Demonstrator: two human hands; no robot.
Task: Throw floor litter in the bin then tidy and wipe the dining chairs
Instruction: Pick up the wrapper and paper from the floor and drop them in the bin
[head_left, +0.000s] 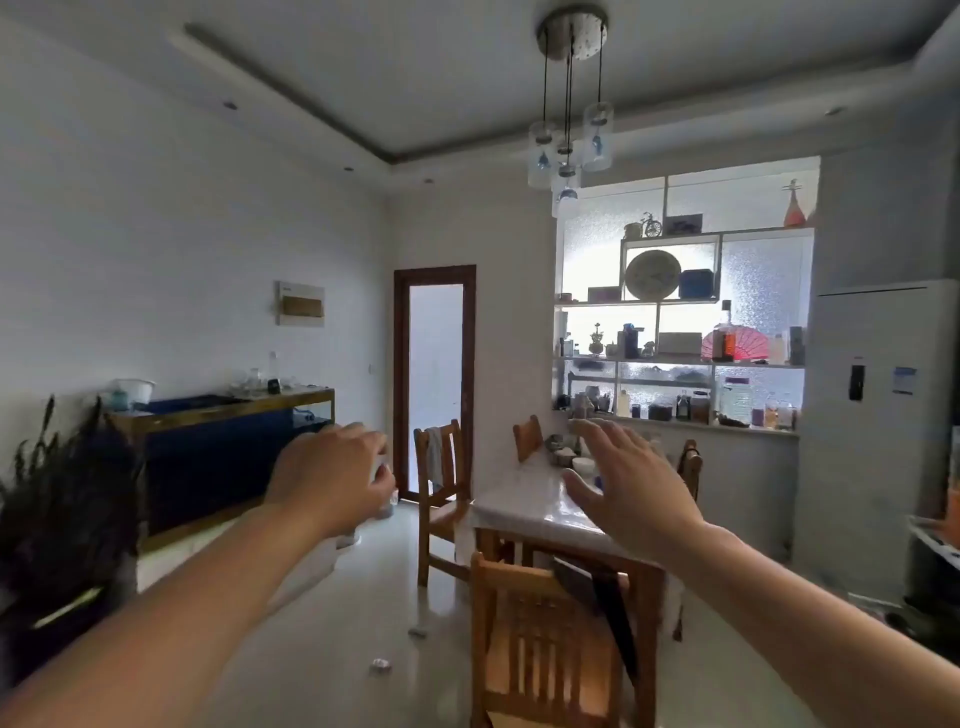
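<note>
Two small crumpled bits of litter (381, 665) (417, 632) lie on the pale floor left of the nearest wooden chair (524, 649). A dark flat item (597, 597) leans over that chair's back. A second chair (441, 488) by the door has a light cloth (434, 457) hung on its back. More chair backs (527, 439) (690, 467) show beyond the white-topped table (524, 512). My left hand (332, 478) is held out at chest height, fingers curled down; something white shows past its fingertips. My right hand (628, 488) is raised over the table, fingers spread, holding nothing.
A dark blue sideboard (223, 457) runs along the left wall, with a dark plant (62, 509) in front of it. Bowls (576, 460) stand at the table's far end. A shelf unit (685, 358) and a white standing unit (878, 426) fill the right wall. A doorway (435, 384) is straight ahead.
</note>
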